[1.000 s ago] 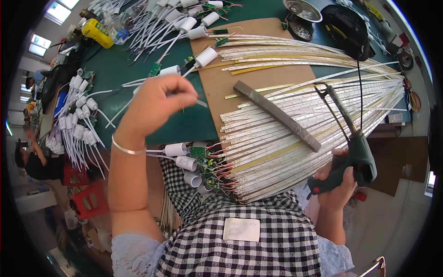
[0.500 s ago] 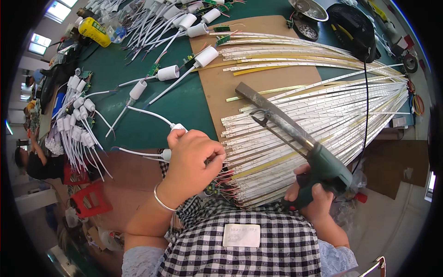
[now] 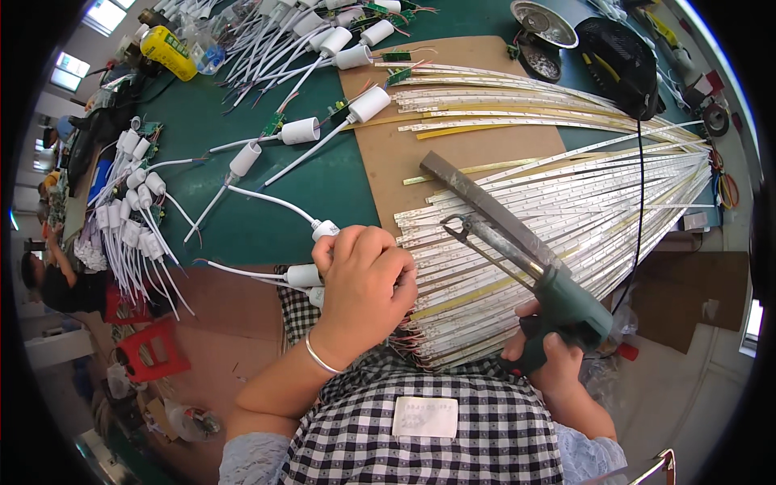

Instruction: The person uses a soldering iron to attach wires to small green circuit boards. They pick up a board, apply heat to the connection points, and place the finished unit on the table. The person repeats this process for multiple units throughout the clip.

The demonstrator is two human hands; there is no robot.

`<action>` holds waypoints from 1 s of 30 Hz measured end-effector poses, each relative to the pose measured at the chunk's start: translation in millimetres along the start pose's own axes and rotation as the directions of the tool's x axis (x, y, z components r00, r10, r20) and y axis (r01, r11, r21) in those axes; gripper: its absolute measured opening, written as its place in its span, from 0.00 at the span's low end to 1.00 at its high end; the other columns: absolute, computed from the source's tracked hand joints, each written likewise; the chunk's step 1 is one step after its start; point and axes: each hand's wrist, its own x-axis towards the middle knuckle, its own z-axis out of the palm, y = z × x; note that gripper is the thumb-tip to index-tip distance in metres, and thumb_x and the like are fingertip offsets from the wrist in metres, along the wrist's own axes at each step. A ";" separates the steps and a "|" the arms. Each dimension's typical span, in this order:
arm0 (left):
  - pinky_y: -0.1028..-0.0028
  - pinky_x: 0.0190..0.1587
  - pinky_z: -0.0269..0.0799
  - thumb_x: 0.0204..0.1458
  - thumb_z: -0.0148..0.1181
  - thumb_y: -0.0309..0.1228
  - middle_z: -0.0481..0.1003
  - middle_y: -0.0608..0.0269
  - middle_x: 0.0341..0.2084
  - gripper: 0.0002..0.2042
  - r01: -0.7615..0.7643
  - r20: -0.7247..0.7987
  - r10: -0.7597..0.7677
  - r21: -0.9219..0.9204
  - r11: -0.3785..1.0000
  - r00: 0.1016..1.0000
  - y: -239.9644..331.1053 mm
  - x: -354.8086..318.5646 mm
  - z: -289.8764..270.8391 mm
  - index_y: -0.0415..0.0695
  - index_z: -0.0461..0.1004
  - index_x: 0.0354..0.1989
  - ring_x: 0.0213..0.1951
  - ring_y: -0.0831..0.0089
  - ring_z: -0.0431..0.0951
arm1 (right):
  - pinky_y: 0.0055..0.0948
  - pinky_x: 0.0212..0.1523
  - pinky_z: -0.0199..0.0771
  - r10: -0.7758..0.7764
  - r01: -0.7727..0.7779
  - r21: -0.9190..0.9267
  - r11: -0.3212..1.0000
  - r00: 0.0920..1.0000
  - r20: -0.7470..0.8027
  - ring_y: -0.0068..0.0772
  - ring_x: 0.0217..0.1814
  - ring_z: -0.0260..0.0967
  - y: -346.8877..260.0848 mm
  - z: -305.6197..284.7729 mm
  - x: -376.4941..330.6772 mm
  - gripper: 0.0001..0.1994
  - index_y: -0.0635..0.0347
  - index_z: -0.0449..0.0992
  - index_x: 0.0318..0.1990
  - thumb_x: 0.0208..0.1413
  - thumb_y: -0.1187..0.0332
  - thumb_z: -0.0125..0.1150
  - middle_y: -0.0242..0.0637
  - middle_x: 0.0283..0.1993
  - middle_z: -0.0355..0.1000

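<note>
My left hand [image 3: 365, 283] is curled closed over the near-left ends of a fan of LED strips [image 3: 485, 234]; what its fingertips pinch is hidden beneath them. Close beside it are a white lamp cap [image 3: 325, 230] with a cable and another white cap [image 3: 304, 276]. In my right hand [image 3: 556, 360] is a green soldering gun [image 3: 572, 303], gripped by its handle. Its barrel and thin side arm point up and left above the strips, the tip [image 3: 454, 226] apart from my left hand. A dark grey bar [image 3: 493, 210] slants across the strips behind the barrel.
White caps with cables and small green circuit boards lie on the green table [image 3: 275, 214], with a bundle [image 3: 137, 202] at its left edge. A yellow bottle [image 3: 167, 53], metal bowls [image 3: 543, 24] and a black mesh item [image 3: 618, 61] stand further back. A black cord [image 3: 641, 186] crosses the strips.
My left hand has shifted slightly right, its fingers still curled, and more of the white caps beside it shows. The whole view has shifted a little. The soldering gun stays in my right hand.
</note>
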 end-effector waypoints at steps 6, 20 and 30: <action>0.62 0.46 0.48 0.36 0.62 0.27 0.66 0.67 0.34 0.07 0.001 0.006 -0.001 0.060 0.998 1.000 -0.4 -0.5 5.9 0.49 0.69 0.23 0.45 0.64 0.64 | 0.27 0.32 0.75 -0.050 0.074 -0.157 0.985 0.987 0.151 0.30 0.28 0.72 4.1 -18.8 -14.0 0.27 0.71 0.62 0.55 0.54 0.60 0.58 0.41 0.37 0.72; 0.62 0.47 0.47 0.33 0.61 0.25 0.67 0.68 0.34 0.08 0.017 0.001 -0.017 0.044 0.999 1.000 -1.2 -1.1 7.0 0.49 0.68 0.22 0.45 0.64 0.63 | 0.27 0.46 0.72 -0.065 0.309 -0.579 0.755 0.913 0.402 0.30 0.44 0.72 4.8 -32.5 -17.4 0.27 0.68 0.61 0.54 0.45 0.78 0.63 0.41 0.45 0.71; 0.62 0.47 0.48 0.32 0.61 0.25 0.67 0.68 0.34 0.09 0.021 -0.001 -0.021 0.021 1.000 1.000 -2.8 -1.2 6.5 0.49 0.67 0.22 0.45 0.64 0.64 | 0.25 0.32 0.71 -0.164 0.367 -0.590 0.719 0.915 0.370 0.26 0.28 0.72 3.4 -16.8 -14.3 0.18 0.71 0.65 0.47 0.52 0.69 0.55 0.36 0.28 0.71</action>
